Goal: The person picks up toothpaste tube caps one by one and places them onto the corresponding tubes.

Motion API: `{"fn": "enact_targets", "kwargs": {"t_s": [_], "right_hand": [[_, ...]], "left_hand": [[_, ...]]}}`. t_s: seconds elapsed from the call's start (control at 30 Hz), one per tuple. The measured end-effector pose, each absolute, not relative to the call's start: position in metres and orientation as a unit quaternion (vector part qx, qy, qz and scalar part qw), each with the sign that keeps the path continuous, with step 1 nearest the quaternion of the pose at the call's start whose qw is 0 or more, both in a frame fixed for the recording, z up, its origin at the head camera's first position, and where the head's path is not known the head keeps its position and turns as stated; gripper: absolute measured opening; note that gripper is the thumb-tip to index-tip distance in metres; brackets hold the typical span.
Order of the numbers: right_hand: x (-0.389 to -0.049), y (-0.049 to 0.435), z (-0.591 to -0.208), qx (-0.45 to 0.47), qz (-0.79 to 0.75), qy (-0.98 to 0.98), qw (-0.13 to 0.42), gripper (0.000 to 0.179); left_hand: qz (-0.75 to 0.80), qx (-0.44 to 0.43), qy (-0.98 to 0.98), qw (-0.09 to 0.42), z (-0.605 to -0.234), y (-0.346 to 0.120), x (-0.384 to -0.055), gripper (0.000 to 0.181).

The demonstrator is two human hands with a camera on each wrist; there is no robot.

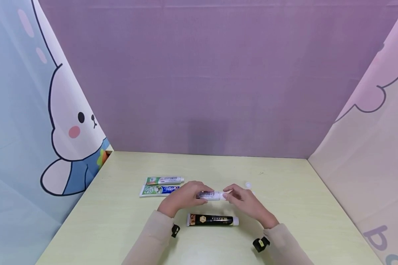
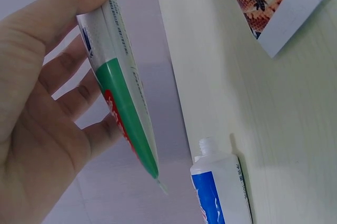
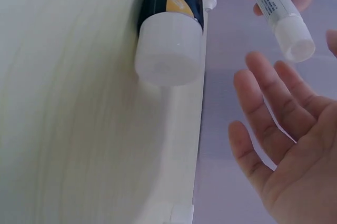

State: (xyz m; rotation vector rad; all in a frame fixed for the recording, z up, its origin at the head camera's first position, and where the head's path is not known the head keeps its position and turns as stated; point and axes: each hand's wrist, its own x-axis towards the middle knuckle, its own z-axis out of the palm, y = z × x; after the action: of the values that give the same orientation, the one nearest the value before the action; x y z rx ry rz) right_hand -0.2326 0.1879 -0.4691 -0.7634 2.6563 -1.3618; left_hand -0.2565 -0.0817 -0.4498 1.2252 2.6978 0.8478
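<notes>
My left hand [image 1: 187, 195] grips a white and green toothpaste tube [image 2: 113, 66], its thumb on the upper part and the flat crimped end angled down in the left wrist view. A white cap [image 3: 295, 38] sits on the tube's other end, pointing to the right. Right at that cap is my right hand [image 1: 244, 200]. In the right wrist view its fingers [image 3: 263, 113] are spread and loosely bent, with a gap between them and the cap. Nearer to me lies a black toothpaste tube [image 1: 213, 220] with a white cap, below both hands in the head view.
Left of my left hand lie a green and white tube [image 1: 164, 180] and a blue and green tube [image 1: 156, 190], side by side. The blue one has a bare threaded nozzle [image 2: 208, 145]. A loose white cap [image 1: 248, 185] is behind my right hand. A purple backdrop [image 1: 205, 92] closes the table's far edge.
</notes>
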Motion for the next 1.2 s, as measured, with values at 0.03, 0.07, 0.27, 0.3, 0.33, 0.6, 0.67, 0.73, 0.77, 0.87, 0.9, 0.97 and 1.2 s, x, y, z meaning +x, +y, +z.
{"fn": "enact_targets", "kwargs": {"t_s": [0.03, 0.07, 0.27, 0.3, 0.33, 0.6, 0.67, 0.73, 0.77, 0.87, 0.9, 0.97, 1.2], "right_hand": [[-0.2324, 0.1878, -0.4689, -0.248, -0.442, 0.862, 0.025, 0.03], [-0.2321, 0.1878, -0.4689, -0.25, -0.443, 0.86, 0.02, 0.033], [-0.2317, 0.1874, -0.4718, -0.287, -0.451, 0.845, -0.019, 0.04], [-0.2317, 0.1874, -0.4724, -0.293, -0.453, 0.842, -0.026, 0.039], [-0.2316, 0.1874, -0.4729, -0.297, -0.455, 0.839, -0.033, 0.037], [-0.2314, 0.1853, -0.4744, -0.317, -0.464, 0.825, -0.056, 0.033], [-0.231, 0.1847, -0.474, -0.319, -0.464, 0.825, -0.055, 0.032], [-0.2303, 0.1843, -0.4733, -0.323, -0.461, 0.824, -0.057, 0.031], [-0.23, 0.1843, -0.473, -0.324, -0.46, 0.825, -0.057, 0.031], [-0.2291, 0.1843, -0.4716, -0.322, -0.458, 0.827, -0.055, 0.029], [-0.2289, 0.1845, -0.4713, -0.319, -0.458, 0.828, -0.052, 0.028], [-0.2289, 0.1852, -0.4713, -0.309, -0.46, 0.831, -0.042, 0.026], [-0.2279, 0.1863, -0.472, -0.284, -0.46, 0.841, -0.017, 0.021]], "left_hand": [[0.275, 0.398, 0.875, 0.03, -0.4497, -0.0816, -0.2567, 0.037], [0.276, 0.398, 0.875, 0.03, -0.4496, -0.0816, -0.2569, 0.037], [0.277, 0.399, 0.874, 0.029, -0.4501, -0.0819, -0.2575, 0.037], [0.277, 0.399, 0.874, 0.028, -0.4501, -0.0819, -0.2576, 0.037], [0.278, 0.4, 0.873, 0.028, -0.4499, -0.082, -0.2576, 0.037], [0.28, 0.4, 0.872, 0.03, -0.4475, -0.0817, -0.2568, 0.036], [0.281, 0.399, 0.872, 0.031, -0.4472, -0.0815, -0.2565, 0.036], [0.28, 0.4, 0.872, 0.031, -0.4474, -0.0812, -0.2568, 0.036], [0.279, 0.4, 0.873, 0.031, -0.4475, -0.0811, -0.2569, 0.036], [0.278, 0.398, 0.873, 0.032, -0.4473, -0.0808, -0.257, 0.036], [0.278, 0.398, 0.874, 0.033, -0.4472, -0.0807, -0.257, 0.036], [0.279, 0.397, 0.874, 0.033, -0.447, -0.0807, -0.2567, 0.036], [0.279, 0.401, 0.872, 0.028, -0.4485, -0.0811, -0.257, 0.035]]}}
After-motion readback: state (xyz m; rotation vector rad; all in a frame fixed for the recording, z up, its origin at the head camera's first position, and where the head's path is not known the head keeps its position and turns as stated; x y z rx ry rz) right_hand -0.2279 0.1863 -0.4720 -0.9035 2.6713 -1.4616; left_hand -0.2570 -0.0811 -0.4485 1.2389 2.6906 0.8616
